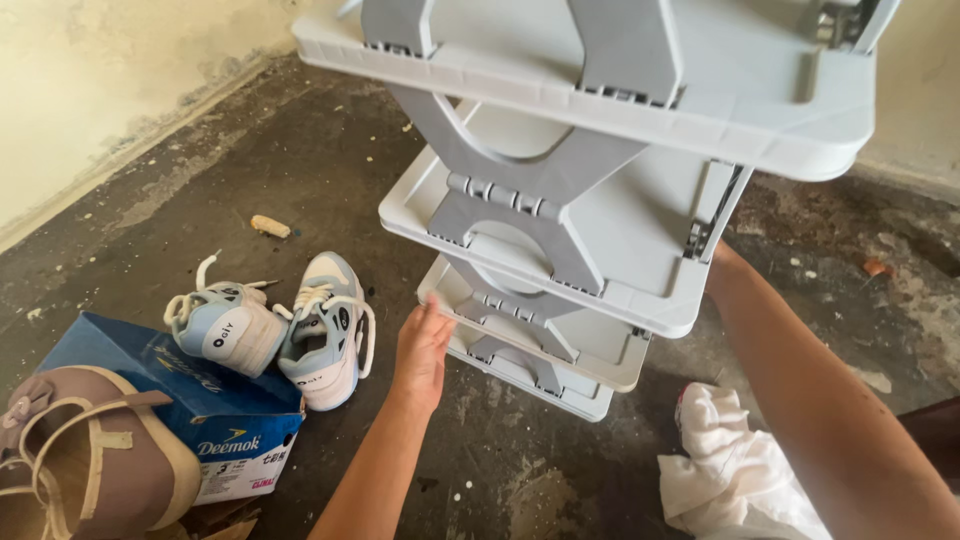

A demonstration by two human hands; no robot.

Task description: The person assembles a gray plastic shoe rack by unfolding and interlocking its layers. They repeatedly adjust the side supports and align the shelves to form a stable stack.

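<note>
Although tall, the grey plastic shoe rack (590, 200) on the concrete floor (500, 470) looks light, stiff and wobbly; its shelf edges offer grips. Left hand (420, 350) lies open against a lower shelf; right hand's hidden behind it, state unclear.

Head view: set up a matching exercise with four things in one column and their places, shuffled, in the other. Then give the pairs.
Things:
1. pair of sneakers
2. blue shoe box
3. white cloth
4. left hand

Places:
A. crumpled on the floor under the right forearm
B. open, at the edge of the lowest grey rack shelf
C. under a mauve sandal, lower left
D. on the floor between the box and the rack

Pairs: 1-D, 2-C, 3-A, 4-B

The right hand is hidden behind the rack.
</note>
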